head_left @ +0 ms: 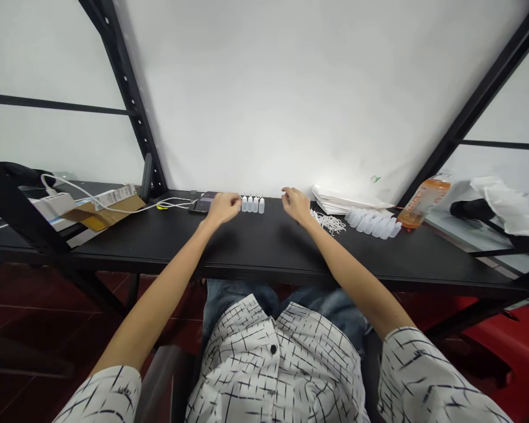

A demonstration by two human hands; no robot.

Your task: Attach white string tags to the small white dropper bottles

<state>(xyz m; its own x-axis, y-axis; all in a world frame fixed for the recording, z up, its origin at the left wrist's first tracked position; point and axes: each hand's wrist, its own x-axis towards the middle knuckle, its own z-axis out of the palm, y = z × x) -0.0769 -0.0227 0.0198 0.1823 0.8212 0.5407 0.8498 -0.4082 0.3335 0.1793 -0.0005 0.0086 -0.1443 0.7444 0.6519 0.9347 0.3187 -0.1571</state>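
Probably for easy reach, small translucent-white plastic dropper bottles (250, 206) stood upright between the left hand (224, 207), curled, contents unclear, and the right hand (297, 205), fingers half-parted, seemingly empty.

The left hand (226, 207) covers one end of a dark flat device (202, 204), and whether it touches the nearest of the small bottles (250, 205) cannot be told. The palm of the right hand (296, 204) is turned out of sight, and the pile of white strands (331, 224), partly behind that arm (348, 270), is too fine to separate. Lettering on the orange bottle (427, 198) is blurred, while the right edge crops a white bag (506, 202) and a red object (518, 352).
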